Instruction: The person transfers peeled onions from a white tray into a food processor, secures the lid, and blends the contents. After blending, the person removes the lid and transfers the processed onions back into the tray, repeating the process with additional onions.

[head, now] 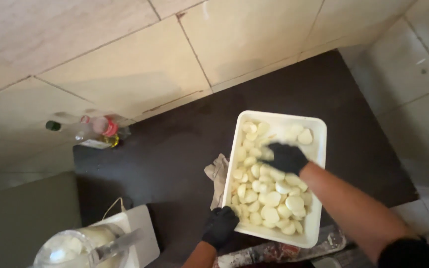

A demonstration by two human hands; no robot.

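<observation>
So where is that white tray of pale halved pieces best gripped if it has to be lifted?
Probably by the long rims of the white tray, one hand per side. It is wide, full and heavy-looking. The left hand already holds the near left corner; the right hand is in the pieces.

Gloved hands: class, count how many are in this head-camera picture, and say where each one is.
2. The left hand grips the white tray at its near-left corner; the right hand is inside the tray, on the pale peeled pieces.

Both hands wear black gloves: the left hand point(219, 227) curls low (fingers bent), the right hand point(286, 158) reaches forward, arm bare.
</observation>
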